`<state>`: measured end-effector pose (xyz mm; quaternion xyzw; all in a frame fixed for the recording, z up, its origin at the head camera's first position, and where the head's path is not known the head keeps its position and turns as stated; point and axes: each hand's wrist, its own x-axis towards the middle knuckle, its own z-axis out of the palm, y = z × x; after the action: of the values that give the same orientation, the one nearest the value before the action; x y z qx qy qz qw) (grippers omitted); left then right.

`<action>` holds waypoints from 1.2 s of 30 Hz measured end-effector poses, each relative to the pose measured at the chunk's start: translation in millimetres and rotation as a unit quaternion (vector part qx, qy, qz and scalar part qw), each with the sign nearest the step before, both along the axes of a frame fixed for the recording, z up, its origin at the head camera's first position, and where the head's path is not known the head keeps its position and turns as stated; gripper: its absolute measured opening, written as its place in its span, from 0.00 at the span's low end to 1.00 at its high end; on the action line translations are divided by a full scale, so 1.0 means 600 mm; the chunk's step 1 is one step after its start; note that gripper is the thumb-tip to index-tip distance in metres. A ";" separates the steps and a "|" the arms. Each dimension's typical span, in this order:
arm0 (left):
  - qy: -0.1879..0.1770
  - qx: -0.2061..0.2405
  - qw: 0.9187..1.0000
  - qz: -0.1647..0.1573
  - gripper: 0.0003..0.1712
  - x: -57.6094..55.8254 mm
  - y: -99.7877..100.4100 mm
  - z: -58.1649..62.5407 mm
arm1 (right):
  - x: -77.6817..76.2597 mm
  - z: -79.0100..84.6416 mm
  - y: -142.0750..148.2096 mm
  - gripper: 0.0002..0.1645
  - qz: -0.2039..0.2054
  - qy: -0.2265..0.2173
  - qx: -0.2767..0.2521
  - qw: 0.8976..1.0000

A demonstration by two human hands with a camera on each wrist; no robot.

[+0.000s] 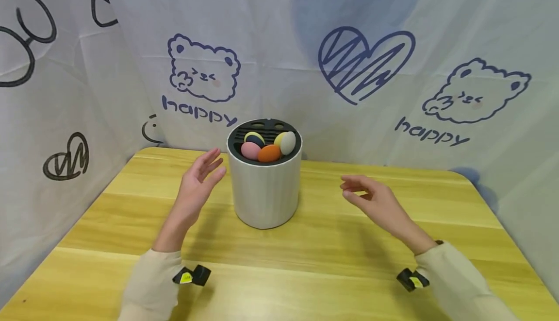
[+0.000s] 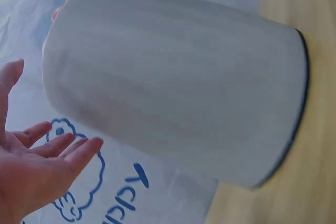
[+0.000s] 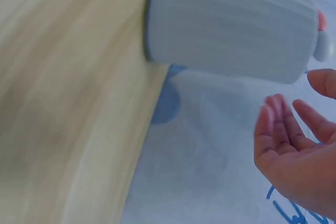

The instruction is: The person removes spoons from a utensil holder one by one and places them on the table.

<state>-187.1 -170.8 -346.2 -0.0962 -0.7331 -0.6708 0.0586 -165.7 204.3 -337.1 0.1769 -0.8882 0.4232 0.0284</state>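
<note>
A white ribbed cylindrical container [image 1: 265, 194] stands upright on the table, its black slotted top sunk inside the rim. Several egg-shaped pieces rest on that top: a pink one [image 1: 251, 150], an orange one [image 1: 269, 153], a light grey one [image 1: 287, 143], and yellow and dark ones behind. My left hand [image 1: 197, 185] hovers just left of the container, fingers spread and holding nothing. To the right, farther off, my right hand [image 1: 375, 199] hangs above the table with loosely bent fingers and nothing in them. Both wrist views show the container's side apart from the fingers.
The wooden table [image 1: 262, 272] reaches back to a white cloth [image 1: 279, 88] printed with bears, hearts and lettering. More cloth hangs along the left side. Small black devices [image 1: 192, 276] are strapped at both wrists, over beige sleeves.
</note>
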 end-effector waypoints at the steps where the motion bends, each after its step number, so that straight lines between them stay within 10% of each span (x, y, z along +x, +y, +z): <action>1: 0.003 -0.012 1.000 0.005 0.35 -0.003 0.005 0.002 | -0.004 0.006 -0.004 0.23 -0.001 -0.007 -0.015 1.000; 25: 0.035 -0.036 0.999 -0.007 0.48 -0.039 0.036 0.005 | -0.103 0.125 -0.128 0.25 0.053 -0.061 -0.158 0.984; 36: 0.034 -0.024 0.999 -0.019 0.48 -0.047 0.046 -0.003 | -0.127 0.122 -0.143 0.26 0.059 -0.109 -0.155 0.980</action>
<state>-215.0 -142.9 -348.1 -0.1340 -0.7444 -0.6506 0.0680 -242.1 118.8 -263.9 0.1754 -0.7979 0.5729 -0.0663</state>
